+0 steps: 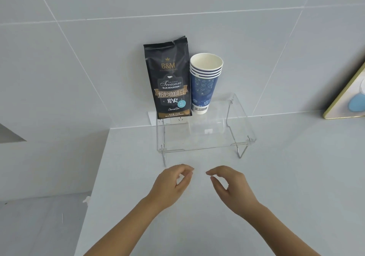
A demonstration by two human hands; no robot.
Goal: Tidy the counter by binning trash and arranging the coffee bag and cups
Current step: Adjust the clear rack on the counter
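A black coffee bag [169, 80] stands upright on a clear acrylic shelf [209, 135] against the tiled wall. Right beside it, touching or nearly so, stands a stack of several blue patterned paper cups [203, 84], mouth up. Both hands hover over the grey counter [197, 216] just in front of the shelf. My left hand [173, 182] and my right hand [229, 184] face each other with loosely curled fingers, and neither holds anything.
The counter's left edge [94, 176] drops to a lower grey surface. A wall socket [173, 120] sits behind the shelf's left legs. A framed picture [351, 96] leans against the wall at far right.
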